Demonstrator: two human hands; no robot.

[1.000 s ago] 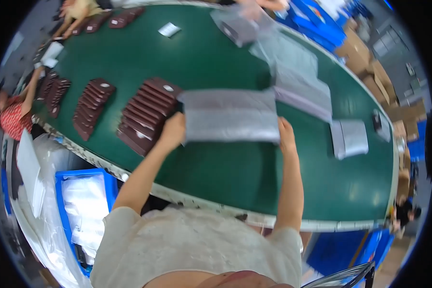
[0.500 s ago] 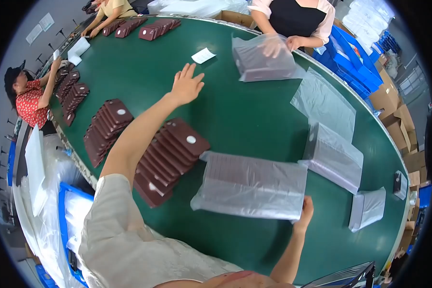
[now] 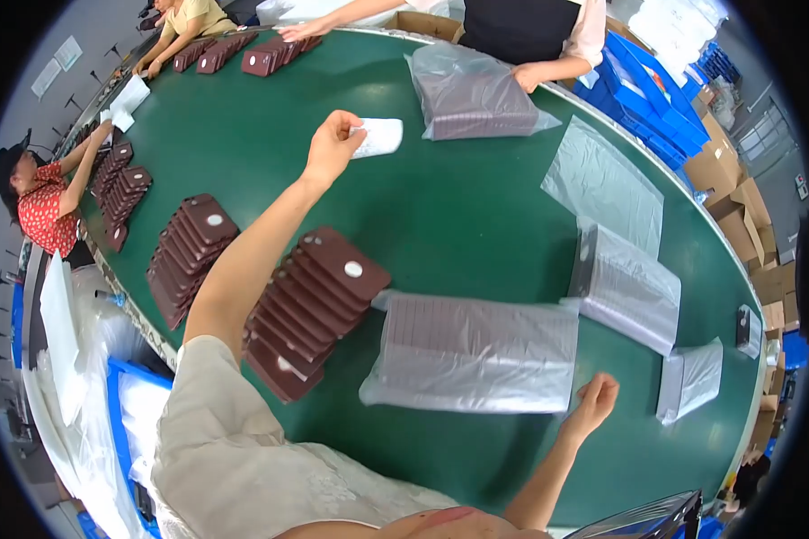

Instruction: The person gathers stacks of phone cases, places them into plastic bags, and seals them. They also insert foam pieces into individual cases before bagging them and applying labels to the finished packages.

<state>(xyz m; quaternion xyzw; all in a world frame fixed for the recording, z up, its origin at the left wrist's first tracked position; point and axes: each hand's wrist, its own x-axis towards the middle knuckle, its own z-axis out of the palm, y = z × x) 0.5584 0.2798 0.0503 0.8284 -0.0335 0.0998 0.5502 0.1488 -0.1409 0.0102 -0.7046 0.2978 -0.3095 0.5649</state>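
Observation:
My left hand (image 3: 332,148) is closed on a small white paper slip (image 3: 382,136), pinched at its left edge above the green table. My right hand (image 3: 597,400) has its fingers curled in, with nothing visible in them. It is just right of a clear plastic bag (image 3: 472,355) packed with a row of dark brown flat pieces, and apart from it. Under my left forearm lies a fanned row of loose dark brown flat pieces (image 3: 319,296), the top one bearing a white oval sticker. A second fanned row (image 3: 189,256) lies further left.
More filled bags (image 3: 629,283) (image 3: 690,382) and a flat plastic bag (image 3: 605,180) lie on the right of the green table (image 3: 476,234). Across it, a co-worker in a black top (image 3: 517,31) has one hand by another filled bag (image 3: 476,99). Two more people work at the far left.
My left hand has taken hold of the paper slip and drawn slightly left. My right hand has left the bag's edge and moved right. The co-worker opposite has reached toward the far rows.

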